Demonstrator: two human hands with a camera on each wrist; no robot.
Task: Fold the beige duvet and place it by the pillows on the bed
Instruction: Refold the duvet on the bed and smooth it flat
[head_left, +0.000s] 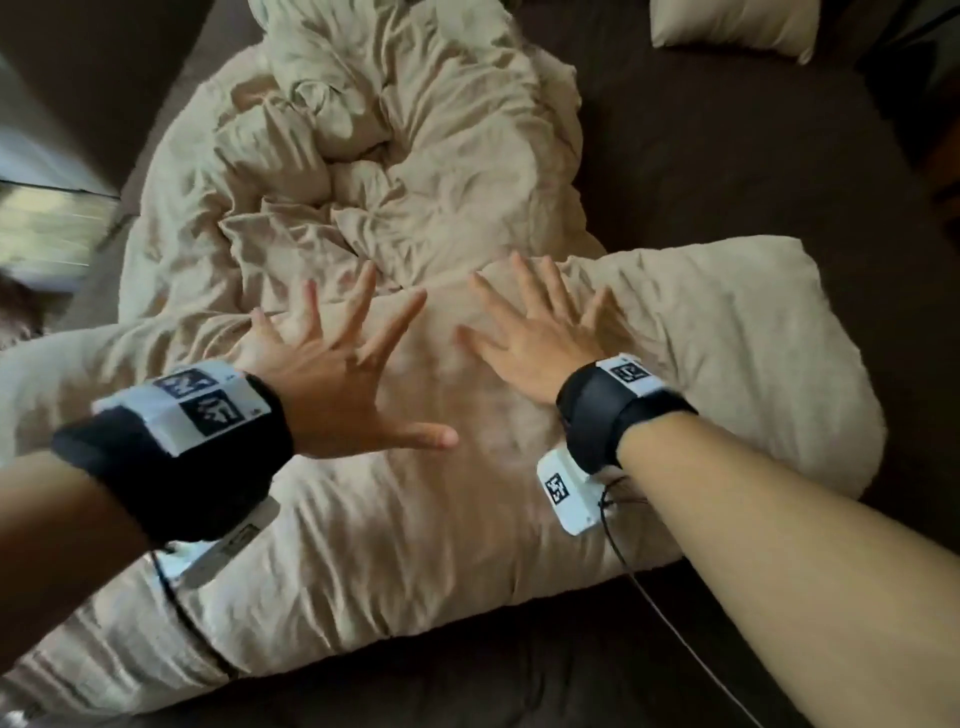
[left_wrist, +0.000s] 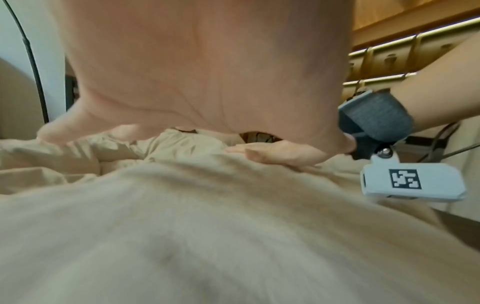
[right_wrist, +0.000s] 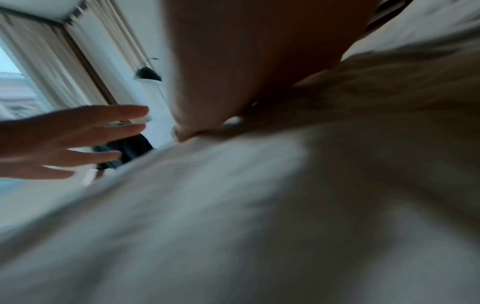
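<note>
Mid-fold: both hands, left (head_left: 332, 384) and right (head_left: 530, 338), are splaying flat, gripping nothing, pressing the duvet (head_left: 363, 519) near the bed's (head_left: 727, 156) near edge. Next: grab an edge, fold again toward the pillow (head_left: 737, 23).

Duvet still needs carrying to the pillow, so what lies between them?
In the head view, only bare brown sheet separates the crumpled duvet from the pillow at the top right.

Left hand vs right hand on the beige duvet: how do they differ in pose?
The left hand has its fingers splayed wide and, in the right wrist view, seems lifted off the crumpled beige fabric duvet; the right hand lies flat on it, fingers closer together. The left sits nearer the camera, the right farther up the fold. Both are open, palm down, gripping nothing.
</note>
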